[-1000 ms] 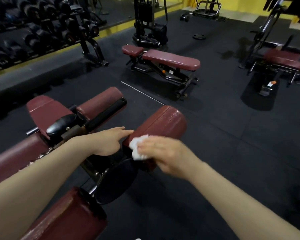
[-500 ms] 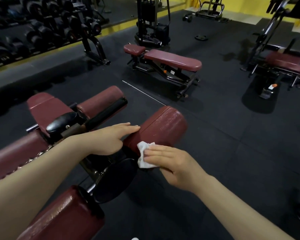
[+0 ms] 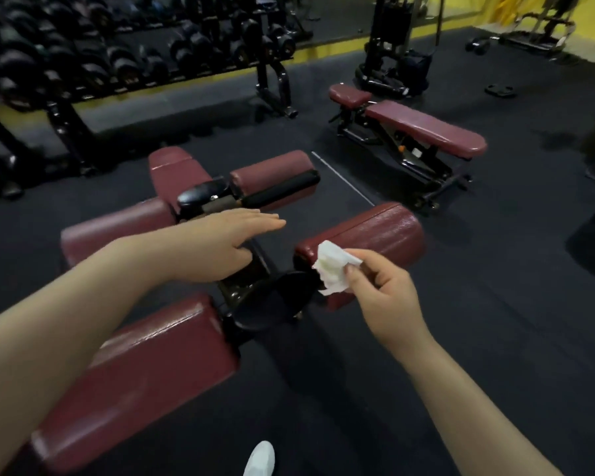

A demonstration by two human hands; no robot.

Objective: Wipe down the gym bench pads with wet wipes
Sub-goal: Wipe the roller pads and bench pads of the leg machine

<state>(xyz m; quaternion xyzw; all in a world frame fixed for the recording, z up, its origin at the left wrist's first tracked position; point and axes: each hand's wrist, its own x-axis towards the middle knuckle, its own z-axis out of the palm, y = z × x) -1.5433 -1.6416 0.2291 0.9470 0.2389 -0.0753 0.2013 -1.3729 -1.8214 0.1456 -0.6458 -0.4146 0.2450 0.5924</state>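
Right hand [image 3: 382,297] pinches the wipe [image 3: 334,267] at frame centre, against the near end of the roller pad [image 3: 368,231]. Left hand [image 3: 220,245] flat, fingers straight, over the frame. We judge the wipe limp, light, damp: bunch it, press firmly.

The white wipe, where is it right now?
In the head view, the white wipe sits right of centre, pinched in the right hand, at the near end of the red roller pad, above the black round cap.
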